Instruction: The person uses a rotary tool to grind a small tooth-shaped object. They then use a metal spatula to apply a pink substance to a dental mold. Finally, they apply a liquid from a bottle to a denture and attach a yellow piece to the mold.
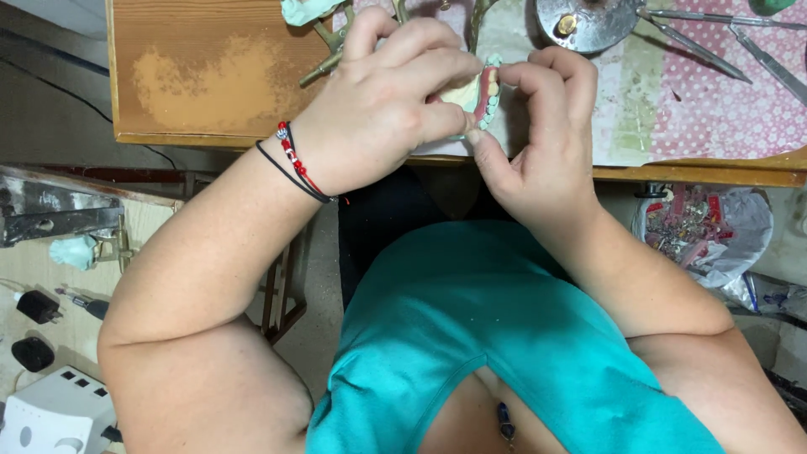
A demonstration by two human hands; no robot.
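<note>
Here both hands meet over the near edge of the surface (202, 76), closed around a dental model (481, 94): a pale plaster cast carrying a row of teeth set in pink wax with a greenish rim. The left hand (388, 101), with red and black cords at the wrist, cups the cast from the side, fingers curled over it. The right hand (548, 126) pinches the tooth side between thumb and bent forefinger. The model is held just above the edge of the surface, not resting on it.

As a judgement, the work looks well along: the teeth already stand in an even row in the wax, and the grip suggests pressing or checking rather than building up. Whether any tooth is missing or loose is hidden by the fingers.

The surface is worn brown wood, partly covered by a pink dotted cloth (714, 101). On it lie a round metal dish (588, 21), thin metal instruments (723, 46) and a brass-coloured hinged frame (332, 50). Below to the right stands a bag of scraps (706, 227); to the left, a lower bench with a white device (55, 416) and black plugs (35, 307).
</note>
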